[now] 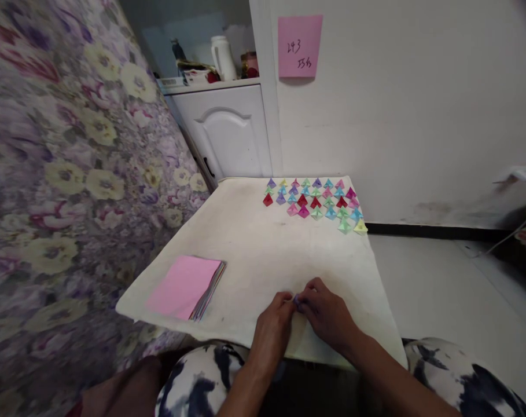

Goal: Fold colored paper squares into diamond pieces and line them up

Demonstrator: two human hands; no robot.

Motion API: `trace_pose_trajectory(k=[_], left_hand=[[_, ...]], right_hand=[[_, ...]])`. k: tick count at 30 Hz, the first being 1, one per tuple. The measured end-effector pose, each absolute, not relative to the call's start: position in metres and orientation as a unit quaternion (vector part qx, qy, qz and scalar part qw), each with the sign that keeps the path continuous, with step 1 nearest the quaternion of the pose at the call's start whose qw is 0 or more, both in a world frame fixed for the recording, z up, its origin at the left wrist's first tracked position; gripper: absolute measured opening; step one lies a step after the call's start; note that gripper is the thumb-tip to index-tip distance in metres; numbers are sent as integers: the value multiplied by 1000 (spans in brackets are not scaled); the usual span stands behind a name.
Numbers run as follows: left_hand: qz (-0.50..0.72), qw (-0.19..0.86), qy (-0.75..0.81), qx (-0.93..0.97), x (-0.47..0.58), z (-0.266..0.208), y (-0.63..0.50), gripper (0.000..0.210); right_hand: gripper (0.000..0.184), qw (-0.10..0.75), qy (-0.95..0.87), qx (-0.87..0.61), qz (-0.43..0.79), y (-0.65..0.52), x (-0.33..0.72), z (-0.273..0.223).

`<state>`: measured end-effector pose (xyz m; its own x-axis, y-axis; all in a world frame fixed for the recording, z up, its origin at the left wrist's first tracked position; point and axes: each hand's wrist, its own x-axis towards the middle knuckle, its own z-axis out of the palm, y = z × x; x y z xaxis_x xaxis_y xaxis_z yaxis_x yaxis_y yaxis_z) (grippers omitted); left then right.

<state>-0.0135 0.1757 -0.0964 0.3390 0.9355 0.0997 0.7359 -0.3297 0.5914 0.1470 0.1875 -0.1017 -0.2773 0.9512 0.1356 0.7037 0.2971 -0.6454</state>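
Observation:
Near the front edge of the table, my left hand (pixel 276 321) and my right hand (pixel 326 310) meet fingertip to fingertip. Both are closed on a small folded piece of purple paper (pixel 296 301), mostly covered by the fingers. Its exact shape cannot be made out. To the left lies a stack of square coloured paper (pixel 187 286) with a pink sheet on top. Toward the far right of the table stand rows of several small folded paper pieces (pixel 315 202) in red, pink, green, blue, yellow and purple.
The cream-covered table (pixel 241 231) fills the middle. A floral curtain (pixel 93 202) hangs along the left side. Behind are a white cabinet (pixel 225 133) with a white jug (pixel 223 58) on its shelf, and a wall bearing a pink note (pixel 300 46).

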Motion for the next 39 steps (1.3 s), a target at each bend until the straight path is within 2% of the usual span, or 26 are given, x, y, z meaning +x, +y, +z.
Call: trace_pose_trajectory(k=[6,13,20,27,34,39], left_hand=[[218,225,533,786,-12,-95,175,29],[241,234,529,779,-13,-97,175,27],[209,225,532,789,-12,-99,175,28],[269,206,535,774,-22,-94,174,23],[161,152,577,786,-11,-88,172,21],[146,156,584,783,-8,-85,172,21]], right_hand=[[19,298,-758,-542,206,179,146,-97],[16,259,-778,-550,159,171,142,-97],[18,311,-780,-527,132,175,136,-113],[18,317,-785,-519,122,175,135,-117],[16,316,-780,-522,139,174,135,-115],[16,321,-780,-518,143,175,135,-116]])
